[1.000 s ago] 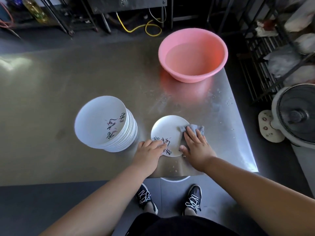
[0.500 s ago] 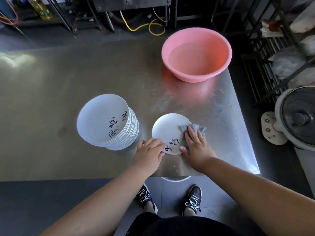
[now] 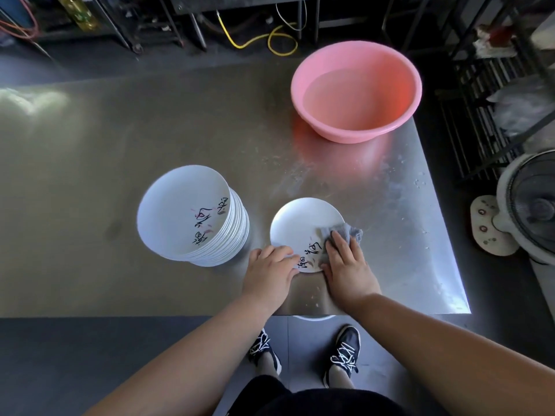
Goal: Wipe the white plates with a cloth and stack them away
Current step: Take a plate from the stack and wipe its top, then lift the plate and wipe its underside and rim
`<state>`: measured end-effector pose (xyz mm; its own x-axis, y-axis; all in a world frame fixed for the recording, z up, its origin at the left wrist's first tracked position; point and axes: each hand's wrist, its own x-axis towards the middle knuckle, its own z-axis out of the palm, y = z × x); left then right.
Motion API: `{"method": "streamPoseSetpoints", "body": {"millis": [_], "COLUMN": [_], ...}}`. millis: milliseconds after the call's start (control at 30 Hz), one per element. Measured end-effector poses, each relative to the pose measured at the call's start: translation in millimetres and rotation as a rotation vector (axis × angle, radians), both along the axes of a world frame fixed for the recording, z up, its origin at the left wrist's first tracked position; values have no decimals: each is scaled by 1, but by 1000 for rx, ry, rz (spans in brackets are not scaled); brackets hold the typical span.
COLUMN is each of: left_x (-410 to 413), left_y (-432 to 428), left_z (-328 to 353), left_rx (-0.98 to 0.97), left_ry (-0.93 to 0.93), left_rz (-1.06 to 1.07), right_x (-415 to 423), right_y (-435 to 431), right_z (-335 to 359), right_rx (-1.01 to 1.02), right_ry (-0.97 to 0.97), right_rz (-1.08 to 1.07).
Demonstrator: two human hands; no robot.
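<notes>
A single white plate (image 3: 300, 226) with dark lettering lies flat on the steel table (image 3: 120, 139) near its front edge. My left hand (image 3: 268, 273) rests on the plate's near-left rim, fingers curled over it. My right hand (image 3: 348, 265) presses a grey cloth (image 3: 345, 231) flat onto the plate's right side with straight fingers. To the left stands a tall stack of white plates (image 3: 192, 216) with the same lettering on the top one.
A pink basin (image 3: 356, 91) holding water sits at the table's far right corner. Water drops speckle the steel around the plate. A white fan (image 3: 528, 205) stands on the floor right of the table, beside a dark wire rack (image 3: 486, 85).
The plate has turned under my hands, its lettering shifting from the near-left rim toward the right hand. My right hand and cloth stay on the plate's right side.
</notes>
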<state>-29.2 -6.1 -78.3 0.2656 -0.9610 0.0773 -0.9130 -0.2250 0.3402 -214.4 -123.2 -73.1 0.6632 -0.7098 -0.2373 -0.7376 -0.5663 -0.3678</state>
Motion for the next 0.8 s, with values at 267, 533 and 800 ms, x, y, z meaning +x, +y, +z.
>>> {"method": "streamPoseSetpoints", "body": {"millis": [267,533,800], "left_x": [3,11,31], "left_y": [1,-22,-57], "left_z": [9,52,63], "left_rx": [-25,486,608], "left_ry": [7,172,594], "left_rz": [-55,407,549], "right_x": [-15,12,41], "right_y": [14,-74,-84], "right_z": [42,75,82], "right_rx": [108,359,487], "right_ry": [-316,262,319], "right_rz": [-124,-259,-176]}}
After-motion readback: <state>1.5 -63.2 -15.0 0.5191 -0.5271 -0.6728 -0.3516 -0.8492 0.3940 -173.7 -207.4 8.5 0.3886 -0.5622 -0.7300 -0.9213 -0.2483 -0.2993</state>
